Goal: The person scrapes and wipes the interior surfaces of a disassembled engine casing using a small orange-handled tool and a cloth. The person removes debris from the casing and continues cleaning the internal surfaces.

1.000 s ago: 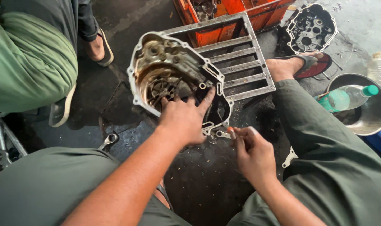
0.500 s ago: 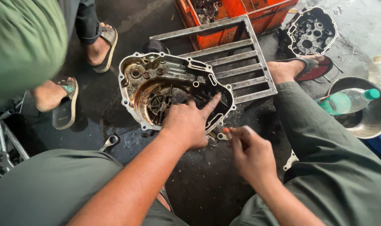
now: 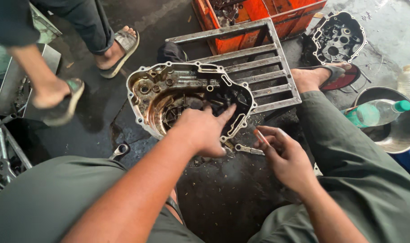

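Dark, oil-stained concrete floor (image 3: 223, 202) fills the scene, littered with small flakes and grit; on it, between the seated person's knees, lies a greasy engine case cover (image 3: 169, 96), open side up, its rim dotted with bolt holes and its hollow stained brown. Left hand (image 3: 205, 130) rests palm down on the cover's near edge, fingers spread and flat, forefinger reaching toward the right-hand rim; it presses rather than grips. Right hand (image 3: 283, 155) hovers just beside the cover's lower right corner, fingers loosely curled, pinching a thin reddish stick-like tool (image 3: 261, 136) between thumb and fingertips; what the tool is cannot be told. Small flat wrench (image 3: 249, 149) lies on the floor just under that hand; another wrench end (image 3: 119, 150) pokes out near the left knee. Behind the cover sits a grey metal grate (image 3: 263, 67), partly under it, and beyond that an orange crate (image 3: 281, 13) of parts; a second, dark case cover (image 3: 339, 38) lies at far right. Steel bowl (image 3: 400, 130) at the right edge holds a green-capped plastic bottle (image 3: 376, 112). Another person's sandalled feet (image 3: 119, 47) stand at upper left.
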